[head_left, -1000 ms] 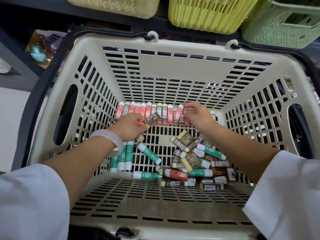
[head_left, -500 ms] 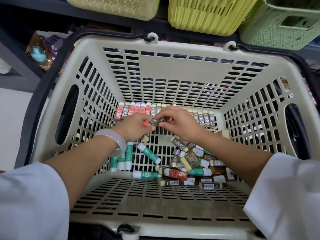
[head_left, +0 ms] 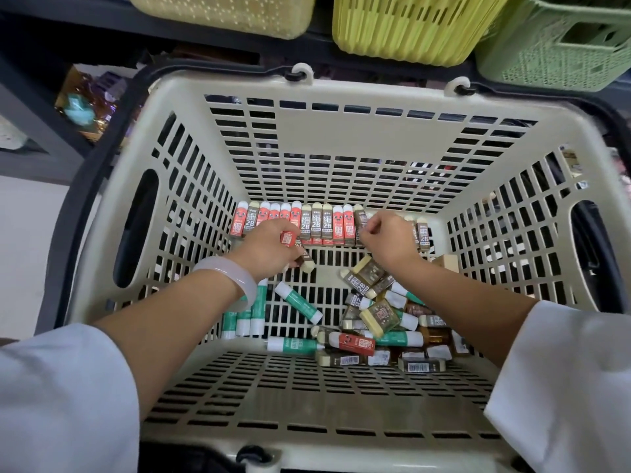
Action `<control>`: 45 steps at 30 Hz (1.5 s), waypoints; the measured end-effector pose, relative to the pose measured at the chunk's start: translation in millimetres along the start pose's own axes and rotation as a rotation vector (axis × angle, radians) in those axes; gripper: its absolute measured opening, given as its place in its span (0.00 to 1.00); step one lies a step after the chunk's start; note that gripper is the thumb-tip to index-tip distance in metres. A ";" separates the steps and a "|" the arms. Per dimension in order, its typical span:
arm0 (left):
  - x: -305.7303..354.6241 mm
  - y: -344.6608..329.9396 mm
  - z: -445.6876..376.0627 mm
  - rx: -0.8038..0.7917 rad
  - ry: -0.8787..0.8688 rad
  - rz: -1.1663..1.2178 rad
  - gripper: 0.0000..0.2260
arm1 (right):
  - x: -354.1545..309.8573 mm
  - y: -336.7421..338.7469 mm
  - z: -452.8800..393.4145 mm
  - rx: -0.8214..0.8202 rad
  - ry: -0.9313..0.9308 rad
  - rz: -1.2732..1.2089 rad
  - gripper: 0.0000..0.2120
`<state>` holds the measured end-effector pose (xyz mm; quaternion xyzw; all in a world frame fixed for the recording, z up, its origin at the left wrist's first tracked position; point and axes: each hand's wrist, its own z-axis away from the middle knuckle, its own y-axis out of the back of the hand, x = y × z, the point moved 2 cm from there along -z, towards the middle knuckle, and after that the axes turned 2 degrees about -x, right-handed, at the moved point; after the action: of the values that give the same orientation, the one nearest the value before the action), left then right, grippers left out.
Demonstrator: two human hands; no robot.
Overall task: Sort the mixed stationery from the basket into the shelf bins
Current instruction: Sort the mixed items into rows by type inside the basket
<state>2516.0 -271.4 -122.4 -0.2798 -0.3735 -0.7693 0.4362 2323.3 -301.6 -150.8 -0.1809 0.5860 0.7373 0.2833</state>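
"2B" is read on brown erasers (head_left: 316,225) rowed along the basket (head_left: 341,87) far wall. Left hand (head_left: 269,249) fingers are curled round red and brown erasers; right hand (head_left: 387,238) fingers pinch a brown eraser in the row.

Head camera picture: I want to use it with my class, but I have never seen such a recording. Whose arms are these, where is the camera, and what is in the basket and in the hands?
The camera sits on a person's head, looking down at their own arms. They reach into a beige slotted basket. A row of red and brown packs stands along its far wall; a loose pile of packs and green-white sticks lies nearer. The left hand holds a red and a brown pack; the right hand pinches one brown pack at the row. Shelf bins sit above.
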 end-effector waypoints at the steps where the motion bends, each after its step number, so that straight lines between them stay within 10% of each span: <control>1: -0.2 0.6 -0.1 0.004 0.002 0.006 0.13 | -1.1 -2.0 -0.3 -0.033 0.018 -0.017 0.09; 10: 3.0 1.7 1.1 0.035 -0.028 -0.034 0.15 | -25.4 -7.7 24.4 -0.253 0.385 0.110 0.06; 17: -3.6 4.7 0.4 0.065 0.008 -0.032 0.07 | -21.5 -34.1 35.7 -0.447 0.593 0.747 0.18; 32: 20.6 -1.9 2.7 0.111 -0.043 -0.173 0.13 | 7.9 10.9 -5.3 0.090 -0.307 -0.315 0.08; 40: 7.8 1.1 -8.3 0.069 0.121 0.241 0.03 | 3.8 0.2 -12.9 0.105 -0.388 -0.479 0.13; 45: 15.1 0.2 -7.4 0.025 0.133 0.595 0.05 | -13.2 12.6 6.4 0.043 -0.132 -0.334 0.09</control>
<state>2508.4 -284.5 -115.1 -0.3205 -0.2552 -0.6199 0.6692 2326.0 -300.0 -131.7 -0.2209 0.5437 0.6774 0.4434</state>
